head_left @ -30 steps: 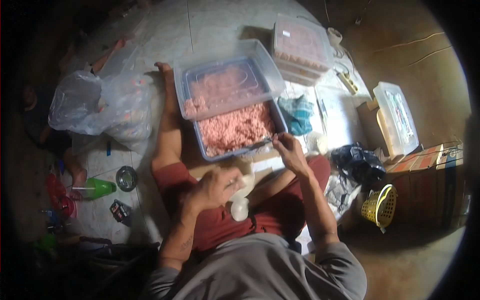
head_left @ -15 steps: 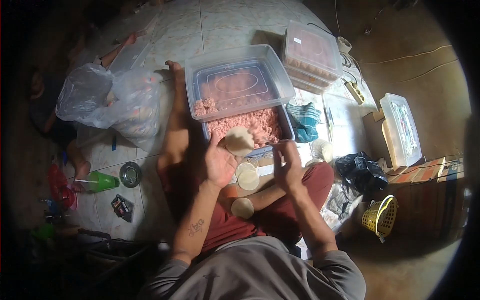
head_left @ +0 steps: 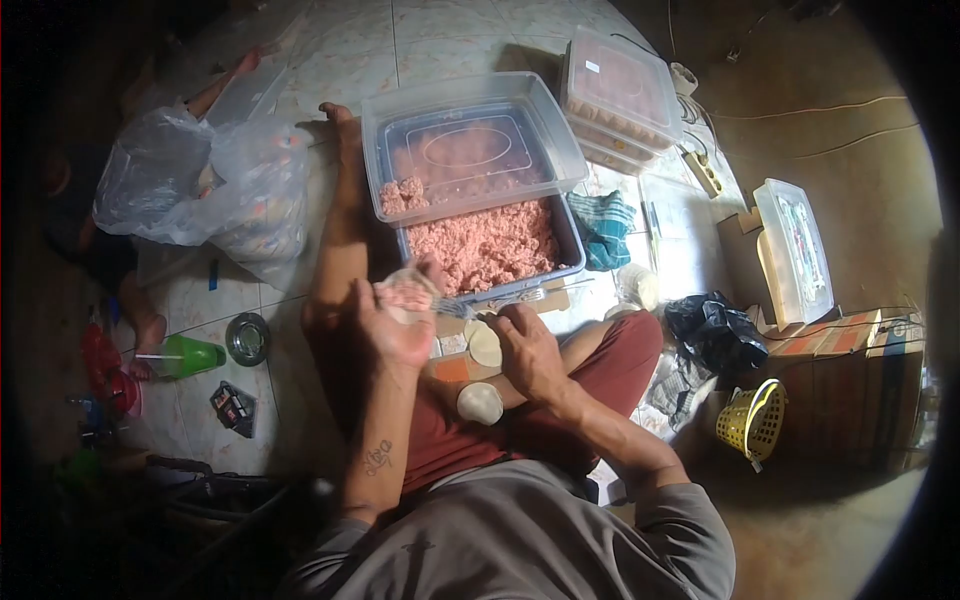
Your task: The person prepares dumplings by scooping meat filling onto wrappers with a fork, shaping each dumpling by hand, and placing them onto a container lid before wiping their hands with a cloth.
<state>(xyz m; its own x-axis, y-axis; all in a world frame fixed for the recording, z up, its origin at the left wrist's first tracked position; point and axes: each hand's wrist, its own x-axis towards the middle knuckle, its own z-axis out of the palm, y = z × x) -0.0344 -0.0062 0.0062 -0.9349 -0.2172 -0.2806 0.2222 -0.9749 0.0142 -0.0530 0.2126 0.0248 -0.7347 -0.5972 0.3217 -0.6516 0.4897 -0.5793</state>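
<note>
My left hand (head_left: pixel 397 330) is turned palm up, its fingers curled around a round dough wrapper (head_left: pixel 408 314) with pink minced meat (head_left: pixel 403 294) on it. My right hand (head_left: pixel 530 350) grips a fork (head_left: pixel 457 308), blurred, its tines pointing left toward the wrapper. Beyond both hands stands a blue-grey tub (head_left: pixel 577 255) full of minced meat (head_left: pixel 485 245). A clear plastic bin (head_left: pixel 375 165) rests across its far part, with a clump of meat at the near left corner. Pale round wrappers lie between my legs: one (head_left: pixel 484 347) beside my right hand, another (head_left: pixel 480 403) on my leg.
Stacked clear boxes (head_left: pixel 620 95) stand at the far right, near a teal checked cloth (head_left: pixel 603 230). On the right are a black plastic bag (head_left: pixel 715 330) and a yellow basket (head_left: pixel 750 425). A large plastic bag (head_left: pixel 255 190) and a green cup (head_left: pixel 192 355) sit left, where another person sits.
My left hand has moved left and closer to me; its wrapper was bare and now bears meat. My right hand has come away from the tub, down and left, with the fork.
</note>
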